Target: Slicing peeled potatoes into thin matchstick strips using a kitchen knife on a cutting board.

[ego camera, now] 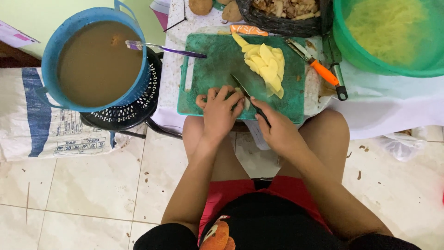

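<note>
A pale tiled floor (pixel 92 185), littered with brown scraps, spreads under a low table (pixel 178 69) covered in a white speckled cloth, and the person sits against its near edge. On it lies a green cutting board (pixel 212 69). The left hand (pixel 221 109) is curled down over a small pale piece at the board's near edge; the piece is almost wholly hidden beneath the fingers. The right hand (pixel 277 127) is closed around the handle of a dark knife (pixel 247 95), whose blade runs up and away, just beside the left fingertips.

Just beyond both hands, a heap of yellow slices (pixel 266 67) lies on the board. Further off to the right of the right hand rests an orange-handled peeler (pixel 317 67), and past that a green tub (pixel 356 51) of yellow shreds.

The main risk appears to be the blade's closeness to the left fingertips: the piece is small, and a slip could bring the edge onto a finger. The board also overhangs the table's near edge slightly, so hard pressure there might tip it. To the left of the left hand, a blue bucket (pixel 51 55) of brown liquid sits on a black stool (pixel 125 115), where an elbow could jostle it.
</note>
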